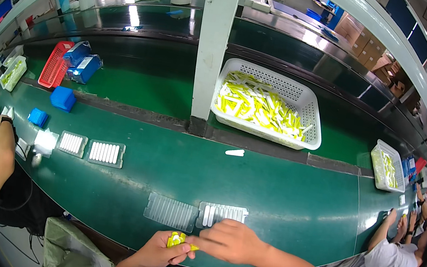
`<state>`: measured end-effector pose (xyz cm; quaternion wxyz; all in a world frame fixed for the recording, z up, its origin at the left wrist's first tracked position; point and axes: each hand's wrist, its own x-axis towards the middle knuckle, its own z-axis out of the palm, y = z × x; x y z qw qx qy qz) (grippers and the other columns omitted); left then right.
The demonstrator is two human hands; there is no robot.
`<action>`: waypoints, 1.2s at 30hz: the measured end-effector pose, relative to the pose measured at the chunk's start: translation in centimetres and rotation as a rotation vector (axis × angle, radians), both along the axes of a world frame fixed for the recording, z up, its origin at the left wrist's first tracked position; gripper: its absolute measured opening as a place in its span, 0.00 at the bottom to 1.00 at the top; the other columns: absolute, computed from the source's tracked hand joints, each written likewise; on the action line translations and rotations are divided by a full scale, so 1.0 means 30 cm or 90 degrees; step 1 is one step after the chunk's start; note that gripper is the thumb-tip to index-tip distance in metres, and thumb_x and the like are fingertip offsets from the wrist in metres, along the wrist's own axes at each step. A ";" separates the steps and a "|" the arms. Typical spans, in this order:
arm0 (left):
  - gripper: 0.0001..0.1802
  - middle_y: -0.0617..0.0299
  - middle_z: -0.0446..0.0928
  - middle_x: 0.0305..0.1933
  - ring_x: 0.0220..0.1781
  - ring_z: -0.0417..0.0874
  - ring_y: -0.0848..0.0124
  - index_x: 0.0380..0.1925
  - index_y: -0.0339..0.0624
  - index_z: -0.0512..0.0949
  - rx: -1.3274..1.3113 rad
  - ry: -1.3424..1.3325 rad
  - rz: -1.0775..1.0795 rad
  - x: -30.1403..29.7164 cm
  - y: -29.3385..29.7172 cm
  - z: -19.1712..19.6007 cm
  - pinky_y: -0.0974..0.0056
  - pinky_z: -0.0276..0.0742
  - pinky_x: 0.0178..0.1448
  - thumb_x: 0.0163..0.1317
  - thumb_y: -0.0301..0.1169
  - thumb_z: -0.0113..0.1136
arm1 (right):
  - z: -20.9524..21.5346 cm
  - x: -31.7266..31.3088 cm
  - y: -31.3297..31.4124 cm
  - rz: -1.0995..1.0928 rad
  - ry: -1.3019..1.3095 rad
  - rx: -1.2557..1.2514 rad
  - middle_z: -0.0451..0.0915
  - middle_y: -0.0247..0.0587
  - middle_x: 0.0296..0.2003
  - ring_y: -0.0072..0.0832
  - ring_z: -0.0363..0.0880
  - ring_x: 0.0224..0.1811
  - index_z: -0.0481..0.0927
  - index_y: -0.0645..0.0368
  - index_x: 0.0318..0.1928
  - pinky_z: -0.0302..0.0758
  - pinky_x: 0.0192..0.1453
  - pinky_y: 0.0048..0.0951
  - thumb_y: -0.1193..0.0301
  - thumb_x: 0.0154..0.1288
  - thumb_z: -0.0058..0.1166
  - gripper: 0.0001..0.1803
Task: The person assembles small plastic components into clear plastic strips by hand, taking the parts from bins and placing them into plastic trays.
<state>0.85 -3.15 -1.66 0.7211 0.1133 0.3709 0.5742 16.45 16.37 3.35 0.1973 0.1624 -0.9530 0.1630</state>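
My left hand (161, 251) is closed round a small bunch of yellow-and-white plastic strips (177, 239), held just over the table's near edge. From the right, my right hand (228, 240) comes in with curled fingers, its fingertips at the bunch; what they pinch, if anything, is hidden. Just beyond my hands lies a clear slotted tray (203, 205) with a few white pieces in it, partly covered by my right hand. Left of it sits a second clear tray (169, 212), its slots bare.
A white basket (312, 109) heaped with yellow-and-white strips stands beyond a post (213, 51). One white piece (234, 152) lies mid-table. Two filled trays (106, 154) and blue blocks (63, 98) are at left. Other people sit on both sides; a smaller basket (399, 188) is at right.
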 end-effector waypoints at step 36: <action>0.16 0.44 0.80 0.50 0.31 0.74 0.74 0.58 0.31 0.71 -0.005 -0.034 0.081 0.001 0.016 -0.016 0.74 0.60 0.26 0.73 0.26 0.55 | -0.066 0.059 0.016 -0.364 -0.103 -0.042 0.74 0.32 0.34 0.30 0.71 0.37 0.87 0.50 0.47 0.65 0.41 0.34 0.59 0.57 0.70 0.18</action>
